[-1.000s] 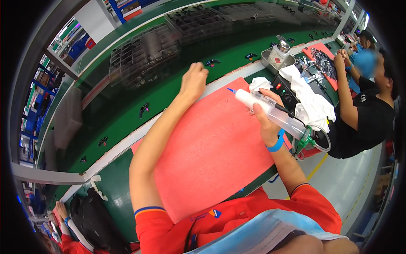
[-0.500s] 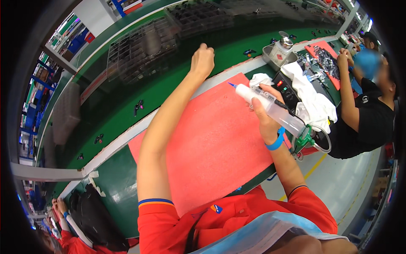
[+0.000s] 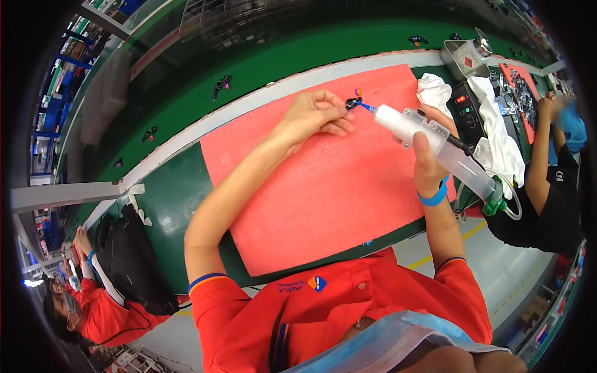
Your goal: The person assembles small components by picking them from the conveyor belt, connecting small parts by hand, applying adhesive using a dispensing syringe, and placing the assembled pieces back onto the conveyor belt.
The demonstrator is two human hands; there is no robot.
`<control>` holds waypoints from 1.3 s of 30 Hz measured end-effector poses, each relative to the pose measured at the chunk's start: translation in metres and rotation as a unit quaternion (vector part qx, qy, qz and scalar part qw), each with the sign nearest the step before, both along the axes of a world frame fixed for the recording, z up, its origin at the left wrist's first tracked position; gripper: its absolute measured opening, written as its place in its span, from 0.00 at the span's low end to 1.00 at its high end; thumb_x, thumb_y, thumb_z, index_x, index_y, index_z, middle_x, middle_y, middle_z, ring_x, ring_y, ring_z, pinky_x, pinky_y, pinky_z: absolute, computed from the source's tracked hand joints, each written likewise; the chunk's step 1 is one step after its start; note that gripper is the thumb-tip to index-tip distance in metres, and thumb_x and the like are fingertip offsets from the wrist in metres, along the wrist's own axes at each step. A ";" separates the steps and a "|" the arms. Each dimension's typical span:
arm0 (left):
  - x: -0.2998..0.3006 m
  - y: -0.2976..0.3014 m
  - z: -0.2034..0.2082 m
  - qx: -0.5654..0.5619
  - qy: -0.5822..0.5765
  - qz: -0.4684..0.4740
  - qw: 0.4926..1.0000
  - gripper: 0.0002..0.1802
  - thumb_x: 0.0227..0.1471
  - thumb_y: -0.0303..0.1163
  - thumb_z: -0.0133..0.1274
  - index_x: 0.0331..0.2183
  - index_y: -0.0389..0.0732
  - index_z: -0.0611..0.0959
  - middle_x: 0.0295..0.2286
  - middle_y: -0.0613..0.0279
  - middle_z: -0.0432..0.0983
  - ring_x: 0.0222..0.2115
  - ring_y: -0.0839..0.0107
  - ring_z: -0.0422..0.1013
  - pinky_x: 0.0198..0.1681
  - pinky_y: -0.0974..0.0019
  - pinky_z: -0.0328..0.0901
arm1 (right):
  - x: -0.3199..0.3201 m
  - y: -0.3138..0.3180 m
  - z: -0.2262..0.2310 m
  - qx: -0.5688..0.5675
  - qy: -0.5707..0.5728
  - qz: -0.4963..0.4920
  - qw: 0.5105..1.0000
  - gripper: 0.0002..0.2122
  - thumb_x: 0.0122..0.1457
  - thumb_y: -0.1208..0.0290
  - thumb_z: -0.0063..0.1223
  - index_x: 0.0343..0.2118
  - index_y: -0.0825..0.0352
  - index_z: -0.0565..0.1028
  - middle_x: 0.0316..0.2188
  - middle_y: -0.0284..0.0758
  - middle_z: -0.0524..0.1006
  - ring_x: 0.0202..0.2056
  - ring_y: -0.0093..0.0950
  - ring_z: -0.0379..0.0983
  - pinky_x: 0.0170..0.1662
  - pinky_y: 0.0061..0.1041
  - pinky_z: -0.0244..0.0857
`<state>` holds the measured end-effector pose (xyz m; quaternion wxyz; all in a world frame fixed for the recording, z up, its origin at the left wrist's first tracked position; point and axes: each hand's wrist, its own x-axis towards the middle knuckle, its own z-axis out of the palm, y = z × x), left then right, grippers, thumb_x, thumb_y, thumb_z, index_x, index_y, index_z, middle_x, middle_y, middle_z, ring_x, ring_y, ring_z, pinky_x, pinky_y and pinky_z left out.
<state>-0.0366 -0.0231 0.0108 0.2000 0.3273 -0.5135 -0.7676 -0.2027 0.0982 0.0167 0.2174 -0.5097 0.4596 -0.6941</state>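
Note:
My left hand (image 3: 318, 117) pinches a small black part (image 3: 353, 103) above the upper middle of a red-pink mat (image 3: 323, 180). A tiny orange and purple piece shows just above that part. My right hand (image 3: 432, 152) is wrapped round a translucent dispensing syringe (image 3: 398, 124) with a white front section and a green cap at its rear, from which a clear tube runs. Its blue needle tip (image 3: 365, 106) points left and meets or nearly meets the black part. The exact contact is too small to tell.
A green belt (image 3: 180, 118) beyond the mat carries several small black parts. To the right stand a black control box (image 3: 467, 115), white cloths (image 3: 497, 137) and a metal container (image 3: 463, 59). A co-worker works farther right, another at lower left beside a black bag (image 3: 134, 255).
My left hand has come back from over the belt to the mat, now with a black part in its fingers. The syringe tip has come up to that part. The view has shifted.

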 end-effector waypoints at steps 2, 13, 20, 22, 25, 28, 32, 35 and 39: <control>-0.004 0.007 -0.007 0.000 0.010 0.011 1.000 0.06 0.45 0.25 0.46 0.27 0.32 0.69 0.27 0.51 0.72 0.25 0.70 0.72 0.29 0.74 0.68 | 0.002 0.001 0.002 0.001 0.046 -0.022 0.999 0.18 0.43 0.73 0.54 0.37 0.74 0.65 0.29 0.42 0.71 0.25 0.26 0.71 0.27 0.20 0.66; -0.009 0.013 -0.016 -0.046 0.005 0.015 0.999 0.13 0.46 0.24 0.45 0.35 0.26 0.69 0.28 0.49 0.71 0.28 0.65 0.72 0.32 0.72 0.68 | 0.003 -0.002 0.003 0.048 0.189 -0.087 0.977 0.14 0.43 0.74 0.54 0.33 0.74 0.69 0.31 0.38 0.71 0.30 0.23 0.68 0.33 0.21 0.63; -0.008 0.015 -0.015 -0.065 -0.009 0.015 0.998 0.13 0.46 0.24 0.45 0.35 0.26 0.69 0.29 0.49 0.71 0.28 0.65 0.72 0.33 0.70 0.68 | 0.003 -0.004 -0.004 0.047 0.184 -0.077 0.979 0.12 0.43 0.77 0.54 0.32 0.75 0.69 0.29 0.38 0.71 0.27 0.23 0.69 0.26 0.18 0.67; -0.008 0.015 -0.016 -0.064 -0.006 0.014 0.998 0.13 0.46 0.24 0.45 0.35 0.26 0.69 0.29 0.49 0.71 0.28 0.65 0.72 0.33 0.70 0.68 | 0.002 -0.004 -0.005 0.044 0.190 -0.078 0.978 0.12 0.43 0.77 0.53 0.32 0.75 0.69 0.29 0.38 0.71 0.26 0.23 0.69 0.25 0.18 0.67; -0.008 0.015 -0.017 -0.065 -0.002 0.008 0.998 0.13 0.46 0.24 0.45 0.35 0.26 0.69 0.29 0.49 0.71 0.28 0.65 0.72 0.34 0.70 0.68 | 0.002 -0.004 -0.005 0.038 0.200 -0.084 0.976 0.12 0.43 0.78 0.53 0.32 0.75 0.69 0.29 0.39 0.71 0.25 0.23 0.69 0.24 0.18 0.67; -0.009 0.015 -0.016 -0.069 -0.002 0.011 0.998 0.13 0.46 0.24 0.45 0.35 0.26 0.69 0.28 0.49 0.71 0.28 0.65 0.71 0.33 0.70 0.68 | 0.002 -0.005 -0.003 0.039 0.203 -0.079 0.975 0.12 0.43 0.79 0.53 0.32 0.75 0.69 0.28 0.40 0.72 0.23 0.22 0.70 0.23 0.18 0.67; -0.010 0.015 -0.016 -0.070 -0.008 0.013 0.997 0.14 0.46 0.24 0.45 0.35 0.26 0.69 0.28 0.48 0.71 0.28 0.65 0.71 0.33 0.70 0.68 | 0.002 -0.007 -0.004 0.050 0.202 -0.071 0.975 0.12 0.43 0.78 0.54 0.32 0.75 0.69 0.27 0.40 0.72 0.21 0.22 0.70 0.23 0.17 0.67; -0.010 0.015 -0.016 -0.072 -0.011 0.011 0.997 0.13 0.46 0.24 0.45 0.35 0.26 0.69 0.28 0.48 0.71 0.28 0.65 0.71 0.33 0.70 0.68 | 0.003 -0.006 -0.003 0.056 0.199 -0.068 0.976 0.12 0.43 0.78 0.54 0.32 0.75 0.69 0.27 0.40 0.72 0.22 0.23 0.70 0.22 0.17 0.67; -0.010 0.015 -0.017 -0.072 -0.015 0.012 0.997 0.13 0.46 0.24 0.45 0.35 0.25 0.69 0.28 0.48 0.71 0.28 0.65 0.71 0.33 0.70 0.68 | 0.003 -0.006 -0.003 0.053 0.204 -0.070 0.975 0.12 0.43 0.78 0.54 0.31 0.75 0.69 0.27 0.40 0.72 0.22 0.23 0.70 0.22 0.17 0.67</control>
